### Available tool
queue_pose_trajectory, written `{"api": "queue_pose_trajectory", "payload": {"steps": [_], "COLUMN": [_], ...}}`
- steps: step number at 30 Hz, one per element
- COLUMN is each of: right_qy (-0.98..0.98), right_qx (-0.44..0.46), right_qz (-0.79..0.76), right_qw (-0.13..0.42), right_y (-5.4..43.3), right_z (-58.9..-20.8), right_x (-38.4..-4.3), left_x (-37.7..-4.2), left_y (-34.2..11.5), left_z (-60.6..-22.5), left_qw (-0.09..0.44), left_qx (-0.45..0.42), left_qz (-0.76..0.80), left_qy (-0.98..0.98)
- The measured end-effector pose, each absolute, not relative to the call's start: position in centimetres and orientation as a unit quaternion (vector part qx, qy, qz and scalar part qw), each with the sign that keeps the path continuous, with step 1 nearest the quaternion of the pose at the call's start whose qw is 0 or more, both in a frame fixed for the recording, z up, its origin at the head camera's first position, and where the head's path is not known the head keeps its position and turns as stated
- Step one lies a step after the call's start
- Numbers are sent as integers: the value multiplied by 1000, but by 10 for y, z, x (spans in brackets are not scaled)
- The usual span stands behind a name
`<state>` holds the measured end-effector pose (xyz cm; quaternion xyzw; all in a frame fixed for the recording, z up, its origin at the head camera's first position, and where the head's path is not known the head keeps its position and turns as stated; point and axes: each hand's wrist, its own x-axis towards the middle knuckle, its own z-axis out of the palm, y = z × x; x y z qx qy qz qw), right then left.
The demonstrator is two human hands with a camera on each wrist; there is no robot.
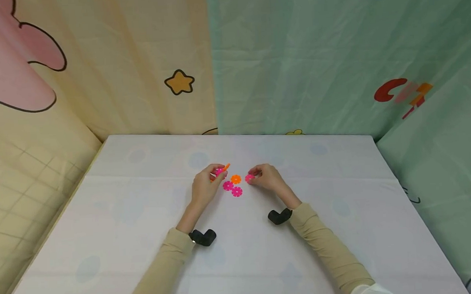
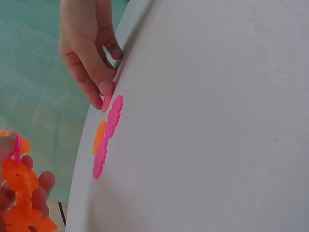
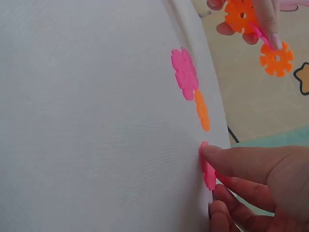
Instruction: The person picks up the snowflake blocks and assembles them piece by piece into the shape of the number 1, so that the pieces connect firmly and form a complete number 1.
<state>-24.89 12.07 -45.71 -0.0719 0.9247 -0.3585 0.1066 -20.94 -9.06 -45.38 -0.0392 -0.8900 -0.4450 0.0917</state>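
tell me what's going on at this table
A person is handling small notched plastic discs. Their left hand holds a joined cluster of orange and pink discs up off the white table. Their right hand pinches a single pink disc, not joined to the cluster. Between the hands, an orange disc and two more pink ones lie flat on the table.

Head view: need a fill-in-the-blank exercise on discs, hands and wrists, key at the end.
1. The disc in the right hand is coloured ____.
2. The joined discs in the left hand are pink and ____.
3. Between the hands, ____ pink discs and one orange disc lie on the table.
4. The wrist devices are coloured ____.

Missing words: pink; orange; two; black.
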Motion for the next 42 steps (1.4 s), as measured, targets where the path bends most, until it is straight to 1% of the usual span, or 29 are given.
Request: {"api": "queue_pose_trajectory", "payload": {"steps": [11, 18, 25, 34, 42], "right_qy": [923, 918, 916, 909, 891], "right_qx": [-78, -78, -84, -100, -98], "right_qz": [-366, -379, -388, -405, -442], "right_qw": [86, 80, 64, 7, -28], "right_y": [119, 119, 120, 119, 115], "right_z": [-458, -456, -452, -441, -430], "right_x": [-247, -245, -242, -239, -234], "left_x": [-207, -206, -205, -203, -201], "left_y": [-89, -83, -78, -72, -69], "left_z": [-455, -457, -459, -459, -459], "left_qw": [109, 96, 98, 97, 96], "left_qx": [-47, -41, -47, -47, -49], "left_qz": [-449, -455, -454, -465, -468], "left_qy": [-886, -884, -884, -878, -877]}}
